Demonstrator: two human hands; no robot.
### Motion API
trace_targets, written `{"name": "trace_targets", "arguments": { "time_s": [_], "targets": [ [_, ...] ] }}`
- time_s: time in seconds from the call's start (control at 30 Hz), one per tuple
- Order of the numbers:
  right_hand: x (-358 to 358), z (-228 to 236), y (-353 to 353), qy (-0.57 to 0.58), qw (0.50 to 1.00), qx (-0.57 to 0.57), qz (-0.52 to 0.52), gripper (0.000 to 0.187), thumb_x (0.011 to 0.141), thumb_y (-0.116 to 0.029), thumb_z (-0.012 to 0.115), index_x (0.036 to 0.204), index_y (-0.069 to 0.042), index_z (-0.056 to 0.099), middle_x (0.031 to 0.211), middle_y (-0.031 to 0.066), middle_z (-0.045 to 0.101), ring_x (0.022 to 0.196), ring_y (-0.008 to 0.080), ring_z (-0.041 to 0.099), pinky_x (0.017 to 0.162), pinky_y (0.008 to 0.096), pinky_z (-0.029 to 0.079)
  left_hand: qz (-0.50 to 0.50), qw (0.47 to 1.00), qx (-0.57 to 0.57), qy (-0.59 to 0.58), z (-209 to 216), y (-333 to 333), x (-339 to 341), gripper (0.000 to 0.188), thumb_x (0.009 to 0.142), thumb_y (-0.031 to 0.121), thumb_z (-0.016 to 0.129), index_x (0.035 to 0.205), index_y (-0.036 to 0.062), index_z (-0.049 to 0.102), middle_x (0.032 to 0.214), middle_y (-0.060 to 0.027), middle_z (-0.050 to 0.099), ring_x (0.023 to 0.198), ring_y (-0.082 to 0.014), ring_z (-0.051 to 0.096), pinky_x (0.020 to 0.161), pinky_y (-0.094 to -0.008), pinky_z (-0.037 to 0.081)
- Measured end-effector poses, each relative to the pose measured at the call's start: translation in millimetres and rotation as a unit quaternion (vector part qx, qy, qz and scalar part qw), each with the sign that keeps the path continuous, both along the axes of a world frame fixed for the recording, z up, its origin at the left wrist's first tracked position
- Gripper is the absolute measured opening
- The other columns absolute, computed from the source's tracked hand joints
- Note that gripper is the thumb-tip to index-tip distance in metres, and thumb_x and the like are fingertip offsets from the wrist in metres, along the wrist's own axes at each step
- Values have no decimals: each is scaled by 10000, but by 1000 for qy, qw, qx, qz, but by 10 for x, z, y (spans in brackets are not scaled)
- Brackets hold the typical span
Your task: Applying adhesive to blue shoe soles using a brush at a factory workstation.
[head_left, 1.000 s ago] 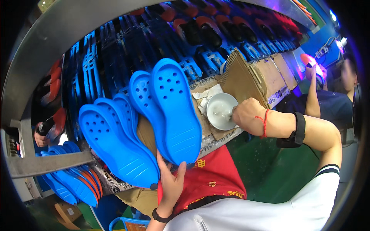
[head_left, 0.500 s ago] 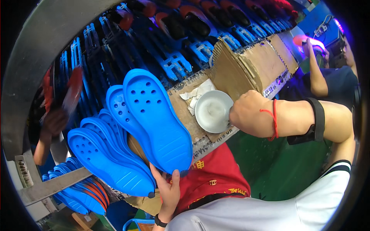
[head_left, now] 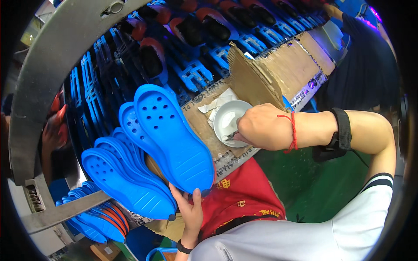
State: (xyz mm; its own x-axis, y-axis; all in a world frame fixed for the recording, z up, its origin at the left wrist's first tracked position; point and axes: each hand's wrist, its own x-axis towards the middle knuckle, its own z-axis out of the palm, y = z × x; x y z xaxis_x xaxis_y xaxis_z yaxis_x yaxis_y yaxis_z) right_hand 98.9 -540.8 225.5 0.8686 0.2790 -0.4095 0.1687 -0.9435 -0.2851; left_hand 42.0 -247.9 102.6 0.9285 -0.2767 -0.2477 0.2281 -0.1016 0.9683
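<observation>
The right hand (head_left: 264, 127) has moved further over the white bowl (head_left: 219, 122).

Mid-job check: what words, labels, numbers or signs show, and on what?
Red cloth: yellow characters, not copied out.
Cardboard under white bowl: black edge lettering, not copied out.
Pale strip, upper right: print too blurred to read.
White label, lower left: too small to read.

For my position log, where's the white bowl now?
In the head view, the white bowl sits just right of centre on the cardboard, between crumpled white paper and the right hand.
</observation>
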Motion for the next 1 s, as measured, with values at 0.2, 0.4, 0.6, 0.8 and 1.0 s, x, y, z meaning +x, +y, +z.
{"name": "trace_targets", "arguments": {
  "time_s": [0.2,0.4,0.6,0.8,1.0],
  "targets": [
    [-85,-14,-35,-62,997,33,5,355,899,-313,601,786,23,614,635,201,609,632,383,626,578,450,500,-9,1000,5,-30,33,-30,-6,672,978,67,475,1498,-18,56,1506,-187,217,1358,-261,312,1121,-374,240],
    [-138,-33,-88,-73,995,18,68,319,884,-293,622,812,17,607,608,174,601,624,361,638,570,427,504,-1,999,18,-39,-6,-15,-14,724,958,111,538,1495,-12,69,1502,-196,204,1300,-300,388,1045,-392,368],
    [-199,121,-133,-88,983,-44,156,175,806,-149,643,799,21,601,616,140,618,638,319,661,560,394,509,1,999,25,-41,-13,-17,-14,718,962,103,532,1496,-12,65,1498,-193,213,1303,-289,384,1047,-389,366],
    [-158,36,-67,-156,970,-35,183,149,708,-69,634,805,37,593,639,134,626,640,309,672,533,384,509,1,999,19,-45,-27,-16,-10,716,962,91,529,1496,-15,64,1498,-195,214,1301,-284,386,1046,-380,365],
    [-51,4,3,-163,975,-51,144,133,653,-89,666,750,1,684,741,157,670,706,314,681,551,398,525,2,999,23,-44,38,-69,-22,650,989,98,476,1494,-29,86,1483,-183,273,1326,-250,353,1101,-360,269]
  ]
}}
